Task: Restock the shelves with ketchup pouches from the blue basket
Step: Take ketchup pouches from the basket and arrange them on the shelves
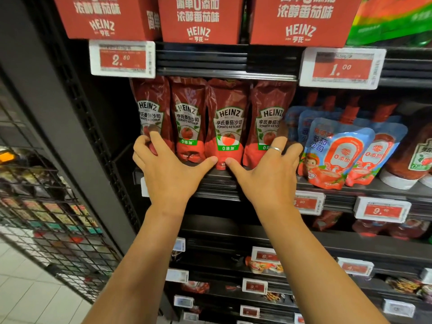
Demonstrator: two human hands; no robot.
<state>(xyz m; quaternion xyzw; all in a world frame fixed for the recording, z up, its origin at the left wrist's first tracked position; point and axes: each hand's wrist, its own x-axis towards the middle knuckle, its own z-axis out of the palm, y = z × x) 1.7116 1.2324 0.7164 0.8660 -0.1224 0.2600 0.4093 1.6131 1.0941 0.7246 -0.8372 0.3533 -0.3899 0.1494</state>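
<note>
Four red Heinz ketchup pouches stand upside down in a row on the black shelf [217, 181]. My left hand [168, 169] rests spread against the bottom of the leftmost pouch [152, 108], fingers slightly bent at its left edge. My right hand [268, 171], with a ring on one finger, lies spread against the bottom of the rightmost pouch [268, 113]. Both thumbs point inward and nearly meet at the cap of the third pouch [228, 118]. The second pouch [188, 113] stands between the hands. The blue basket is out of view.
Blue and red tomato sauce pouches [336, 148] stand right of the Heinz row, with squeeze bottles [411, 155] beyond. Red Heinz cartons [198, 17] fill the shelf above. Price tags [122, 58] hang on the shelf rails. A wire rack [53, 218] stands at the left.
</note>
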